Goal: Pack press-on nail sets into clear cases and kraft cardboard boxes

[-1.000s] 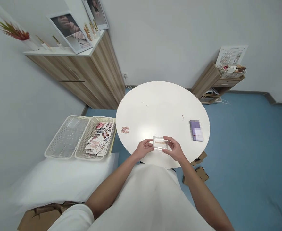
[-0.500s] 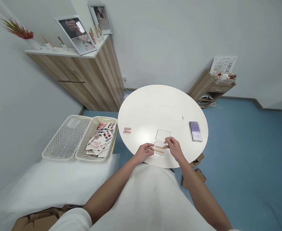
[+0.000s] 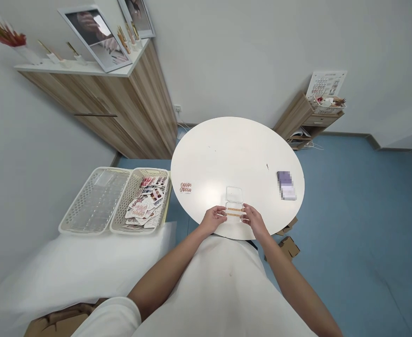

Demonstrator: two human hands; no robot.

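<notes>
So the grip is two-handed: the left hand (image 3: pixel 213 220) pinches the near-left side of a small clear plastic box (image 3: pixel 233 205) with fingers and thumb, and the right hand (image 3: pixel 255 221) does the same on the right side. Both are narrow, fingertips on the edges, box sitting right between them. Can't tell if it's touching the table (image 3: pixel 241 145) or held just over it.

Big change: a second ago the box was shut, then the right hand was at the raised lid (image 3: pixel 234 194). Now the lid lies back just beyond the grip and that hand is on the base. That leaves the two orange-tan strips (image 3: pixel 234 209) inside uncovered and reachable from above, I'd say.

Left of the grip there's a card of pinkish nail tips (image 3: pixel 185 187), and further left, off the table, a white basket (image 3: pixel 120 210) of loose nail cards (image 3: pixel 139 210).

As for writing, no luck. The purple item (image 3: pixel 286 185) right of the grip is pixelated, and the printed board (image 3: pixel 327 83) way off beyond it is too small to read. No brand I can make out.
</notes>
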